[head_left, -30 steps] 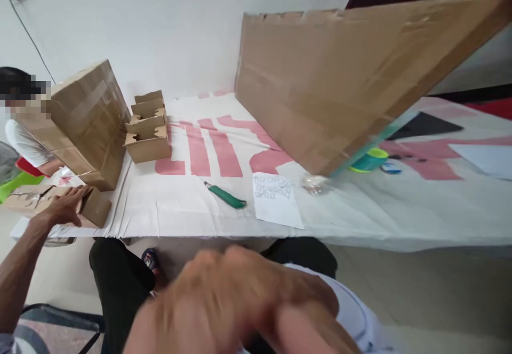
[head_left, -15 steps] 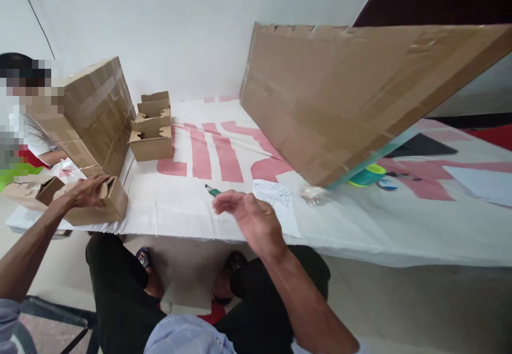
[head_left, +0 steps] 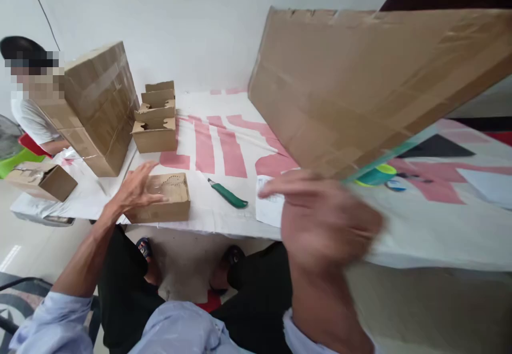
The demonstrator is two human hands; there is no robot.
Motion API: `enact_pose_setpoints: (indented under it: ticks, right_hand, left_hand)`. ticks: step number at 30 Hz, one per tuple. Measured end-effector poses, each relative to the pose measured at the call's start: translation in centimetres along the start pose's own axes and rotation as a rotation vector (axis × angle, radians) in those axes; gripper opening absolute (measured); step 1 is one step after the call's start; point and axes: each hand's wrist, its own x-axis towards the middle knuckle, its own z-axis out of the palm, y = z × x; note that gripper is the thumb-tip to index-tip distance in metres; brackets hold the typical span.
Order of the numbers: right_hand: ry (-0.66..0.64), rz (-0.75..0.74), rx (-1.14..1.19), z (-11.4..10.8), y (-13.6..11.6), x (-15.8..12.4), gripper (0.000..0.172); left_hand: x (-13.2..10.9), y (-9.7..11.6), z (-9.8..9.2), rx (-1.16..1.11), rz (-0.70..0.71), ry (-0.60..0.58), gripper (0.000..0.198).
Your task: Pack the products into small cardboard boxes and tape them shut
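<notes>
A small cardboard box (head_left: 176,212) with clear tape and a perforated line on its top lies at the table's front edge. My left hand (head_left: 136,188) rests over its left end, fingers and thumb spread apart. To the right of the box is a green-handled utility knife (head_left: 229,195), lying untouched on the cloth. My right hand (head_left: 330,223) is raised over the front of the table, smeared by motion, so its grip cannot be read. It partly covers a white sheet of paper (head_left: 268,210) with writing.
Open small boxes (head_left: 155,136) stand in a row behind. A large taped carton (head_left: 96,109) is at left, near another person (head_left: 34,109); another small box (head_left: 42,178) lies at far left. A big cardboard panel (head_left: 360,87) leans at right, with a tape roll (head_left: 376,175) below.
The small box and my left hand have shifted right along the table edge. My right hand has swung right and closer to the camera, uncovering the utility knife.
</notes>
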Motion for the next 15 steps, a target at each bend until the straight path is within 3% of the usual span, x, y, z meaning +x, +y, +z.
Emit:
enact_pose_setpoints:
  ticks: [2,4,8,11,15]
  right_hand:
    - [-0.047,-0.067,-0.188,1.6,3.8,0.6,0.042]
    - [-0.196,-0.057,-0.431,2.6,8.7,0.0,0.036]
    - [-0.405,0.147,-0.781,3.6,17.2,-2.9,0.033]
    - [-0.554,0.245,-0.883,4.1,20.0,-4.5,0.033]
    - [-0.544,0.266,-0.852,4.5,20.8,-5.3,0.036]
  left_hand:
    - [-1.9,-2.4,-1.9,-0.085,-0.074,0.088,0.105]
    - [-3.8,-5.0,-2.9,-0.233,-0.153,0.098,0.114]
    - [-6.2,-8.7,-1.5,-0.587,-0.265,0.005,0.137]
    - [-6.8,-9.5,0.5,-0.805,-0.266,0.006,0.15]
    - [-7.7,-9.1,2.4,-0.904,-0.231,0.063,0.148]
